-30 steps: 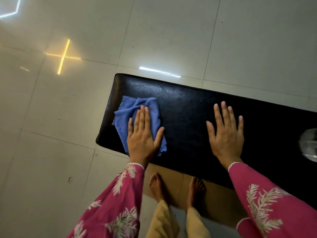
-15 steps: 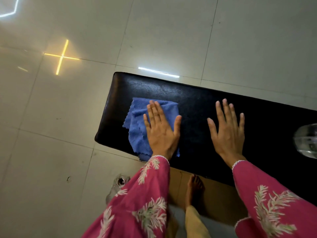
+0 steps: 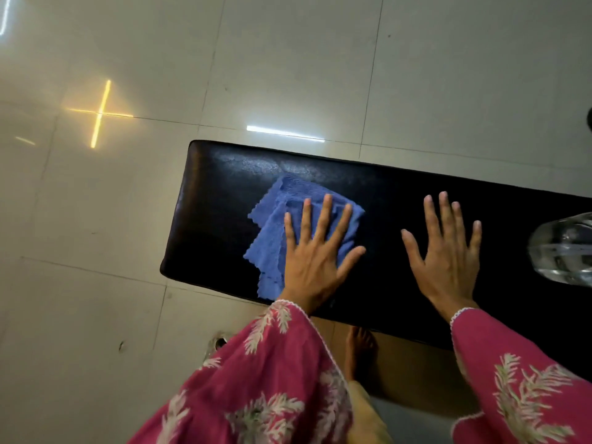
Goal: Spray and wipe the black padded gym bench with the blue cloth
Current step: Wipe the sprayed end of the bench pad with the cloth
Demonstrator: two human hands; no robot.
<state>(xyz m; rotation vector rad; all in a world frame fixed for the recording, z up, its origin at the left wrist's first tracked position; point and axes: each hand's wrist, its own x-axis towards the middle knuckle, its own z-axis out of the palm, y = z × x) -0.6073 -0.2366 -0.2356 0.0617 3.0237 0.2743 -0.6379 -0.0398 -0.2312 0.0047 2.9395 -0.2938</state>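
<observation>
Pale glossy floor tiles [image 3: 288, 59] all round, ceiling lights mirrored in them. Our black padded table [image 3: 400, 200] runs across the view, its left end slightly sheened. Blue cloth [image 3: 278, 216] lies rumpled near that end, touching the pad. Our left hand [image 3: 315, 254] presses it flat, fingers spread, no grip closed around it. Right hand [image 3: 448, 251] is open too, palm braced on bare padding beside it. A clear bottle [image 3: 563, 248] stands at the right edge. We judge the cloth light, soft, prone to bunching; best held by palm pressure over its middle. Vinyl looks slick when damp.
</observation>
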